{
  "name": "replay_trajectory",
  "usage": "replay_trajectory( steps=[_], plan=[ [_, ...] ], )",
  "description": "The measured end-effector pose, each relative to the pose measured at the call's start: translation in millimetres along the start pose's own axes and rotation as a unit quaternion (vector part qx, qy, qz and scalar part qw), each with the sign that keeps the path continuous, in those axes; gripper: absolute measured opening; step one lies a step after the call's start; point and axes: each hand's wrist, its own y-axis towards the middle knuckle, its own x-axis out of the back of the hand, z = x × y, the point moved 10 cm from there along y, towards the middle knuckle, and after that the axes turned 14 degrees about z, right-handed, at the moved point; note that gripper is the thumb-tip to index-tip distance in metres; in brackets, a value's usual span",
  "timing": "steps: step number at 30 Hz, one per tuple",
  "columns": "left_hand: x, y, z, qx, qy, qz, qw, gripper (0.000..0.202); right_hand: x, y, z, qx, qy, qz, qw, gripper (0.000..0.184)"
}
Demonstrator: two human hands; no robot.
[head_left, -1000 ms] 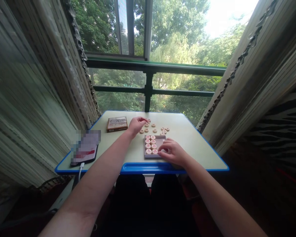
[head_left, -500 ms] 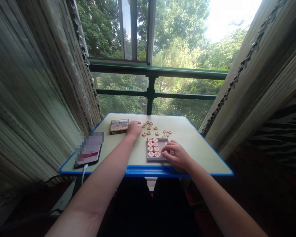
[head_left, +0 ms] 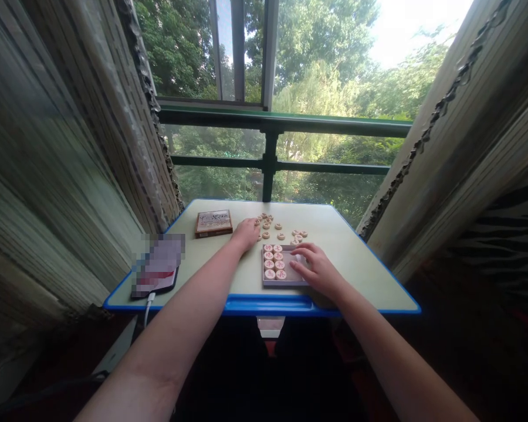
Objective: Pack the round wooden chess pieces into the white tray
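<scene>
A small tray (head_left: 285,282) near the table's front edge holds several round wooden game pieces (head_left: 273,264) with red marks, packed into its left half. My right hand (head_left: 315,270) rests over the tray's right half, fingers spread and reaching left toward the pieces. More loose pieces (head_left: 280,227) lie scattered farther back on the table. My left hand (head_left: 246,232) lies on the table just left of the loose pieces, fingers curled downward; whether it holds a piece is hidden.
A brown box lid (head_left: 213,223) lies at the back left of the cream table (head_left: 356,264) with its blue rim. A phone (head_left: 158,266) on a charging cable lies at the left front corner. Bamboo blinds hang on both sides; a green window rail crosses behind.
My left hand has drawn back slightly from the loose pieces toward the tray. My right hand has slid a little farther over the tray. The view has shifted slightly.
</scene>
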Motion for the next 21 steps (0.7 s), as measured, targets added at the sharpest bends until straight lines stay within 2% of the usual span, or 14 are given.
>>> replay_trajectory(
  steps=[4,7,11,13,16,18,21],
  plan=[
    [0.6,-1.3,-2.5,-0.017,-0.039,0.004,0.999,0.041,-0.5,0.6,0.1,-0.002,0.008,0.000,1.000,0.028],
    [5.0,-3.2,-4.3,-0.028,-0.096,-0.005,0.995,0.036,3.5,1.9,-4.6,0.001,0.024,-0.023,0.999,0.029],
    [10.4,-5.0,-3.5,-0.017,-0.161,-0.013,0.987,0.035,11.9,14.4,-31.8,-0.030,0.025,-0.040,0.998,0.031],
    [9.7,-4.9,-2.9,-0.007,-0.177,0.000,0.984,0.040,11.1,28.8,-55.7,-0.071,-0.007,-0.005,0.997,0.035],
    [7.1,-4.0,-0.2,0.010,-0.191,0.024,0.981,0.059,7.6,55.6,-88.1,-0.097,-0.070,0.068,0.991,0.046],
    [3.3,-2.0,0.9,0.009,-0.189,0.046,0.981,0.071,6.3,73.6,-102.4,-0.083,-0.082,0.095,0.989,0.050],
    [-0.4,3.1,3.3,0.001,-0.153,0.053,0.987,0.075,-2.7,97.2,-111.8,-0.048,-0.099,0.133,0.985,0.054]
  ],
)
